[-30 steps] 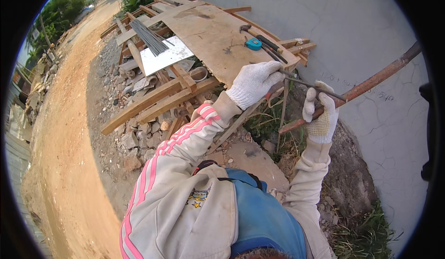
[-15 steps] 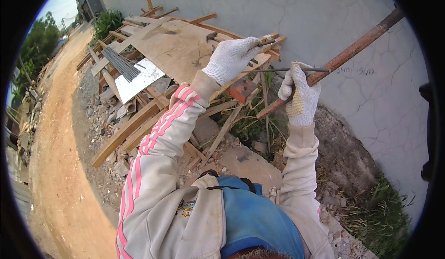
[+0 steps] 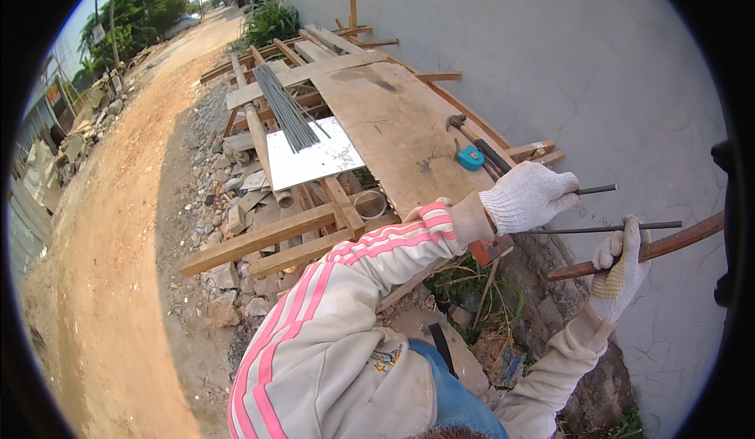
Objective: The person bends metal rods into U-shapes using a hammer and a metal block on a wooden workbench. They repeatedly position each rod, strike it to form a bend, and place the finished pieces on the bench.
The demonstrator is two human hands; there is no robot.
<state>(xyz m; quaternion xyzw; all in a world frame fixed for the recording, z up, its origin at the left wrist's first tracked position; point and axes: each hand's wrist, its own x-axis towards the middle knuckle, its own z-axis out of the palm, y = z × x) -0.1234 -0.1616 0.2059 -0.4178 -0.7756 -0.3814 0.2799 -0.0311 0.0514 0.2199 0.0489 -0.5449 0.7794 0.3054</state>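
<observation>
1. Past the near right corner of the plywood workbench point(image 3: 409, 136), out toward the grey wall point(image 3: 550, 54): left hand point(image 3: 528, 197) in a white knit glove, fist closed around a thin steel rod point(image 3: 598, 190).
2. Just below: right hand point(image 3: 621, 270), gloved too, fingers wrapped around a rusty pipe point(image 3: 668, 246), with a second thin rod point(image 3: 605, 227) seemingly pinched by the thumb.
3. Both rods lay nearly level, long axes running left to right, free ends pointing at the wall, well apart from the bench edge.
4. Looked dark, straight, slender, bare metal.
5. On the bench's right edge, close behind the left hand: hammer point(image 3: 472, 136), blue tape measure point(image 3: 469, 157).
6. At the far left side: bundle of rods point(image 3: 287, 109) over a white board point(image 3: 314, 160).
</observation>
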